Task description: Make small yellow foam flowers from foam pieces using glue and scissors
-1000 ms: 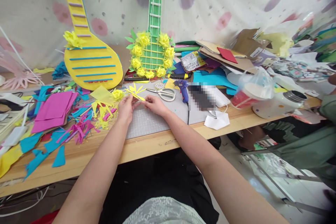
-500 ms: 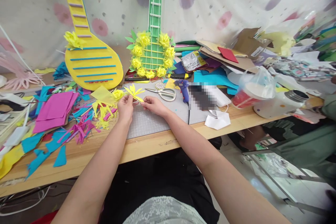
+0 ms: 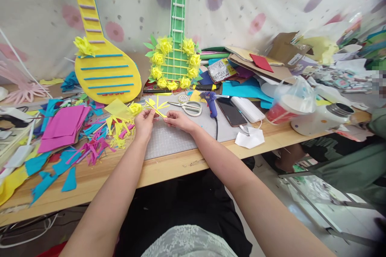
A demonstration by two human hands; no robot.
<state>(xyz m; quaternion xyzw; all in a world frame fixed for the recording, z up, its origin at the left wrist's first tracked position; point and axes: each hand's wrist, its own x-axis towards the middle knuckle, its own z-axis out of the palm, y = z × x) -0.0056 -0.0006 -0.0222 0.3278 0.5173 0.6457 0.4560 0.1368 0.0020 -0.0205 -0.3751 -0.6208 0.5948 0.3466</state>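
Between my two hands is a yellow paper flower (image 3: 157, 109), with narrow petals spreading upward. My left hand (image 3: 144, 123) pinches its left side, and my right hand (image 3: 178, 121) pinches its right end between thumb and fingers. Just below lies a grey cutting mat (image 3: 169, 141). Scissors (image 3: 193, 107) rest on the mat behind my right hand, with a purple glue gun (image 3: 211, 106) to their right. A finished yellow paper rose (image 3: 135, 108) sits beyond my left hand, near a yellow sheet (image 3: 117, 108) and shredded yellow scraps (image 3: 119, 138).
Against the wall stand a yellow paper instrument (image 3: 105, 71) and a green one (image 3: 177, 20) ringed with yellow roses. Magenta sheets (image 3: 62, 126) and blue scraps lie left. A phone (image 3: 231, 111), a bagged cup (image 3: 286, 106) and an open bottle (image 3: 324, 118) stand right. Another person's leg shows far right.
The flower has turned in my fingers, so its petals now look thinner and more edge-on. My hands have hardly shifted.
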